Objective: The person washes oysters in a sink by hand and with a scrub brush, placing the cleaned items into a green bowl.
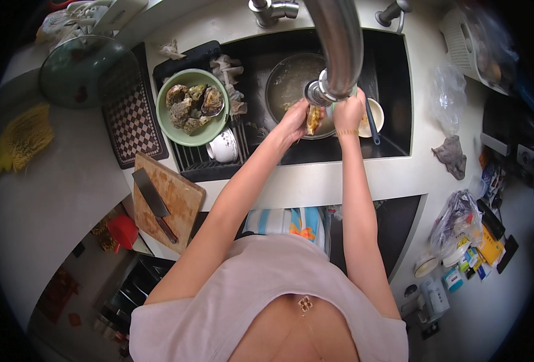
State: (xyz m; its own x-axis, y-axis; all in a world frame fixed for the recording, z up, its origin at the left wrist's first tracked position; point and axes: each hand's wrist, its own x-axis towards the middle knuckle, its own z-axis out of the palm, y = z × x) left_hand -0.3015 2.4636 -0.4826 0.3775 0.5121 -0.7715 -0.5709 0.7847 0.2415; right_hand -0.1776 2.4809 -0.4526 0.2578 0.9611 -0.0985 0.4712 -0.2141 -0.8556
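Note:
Over a round metal basin [289, 74] of cloudy water in the black sink, my left hand [297, 118] holds an oyster [313, 120] with a yellowish-brown shell. Close to its right, my right hand [350, 111] is closed around something light green, mostly hidden by the hand and the faucet. The faucet's spout [339, 50] hangs above both hands and covers part of them. Several rough oysters lie in a light green bowl [161, 113] at the sink's left side. Right of my right hand, a cream bowl [377, 118] stands in the sink with a dark-handled utensil [372, 122] across it.
A white patterned bowl [223, 145] lies tilted on the black drying rack [194, 165]. At the lower left, a cleaver [151, 192] rests on a wooden cutting board [190, 194]. A glass lid [85, 68] is further left. A grey cloth [450, 157] and clear plastic bag [449, 97] lie right of the sink.

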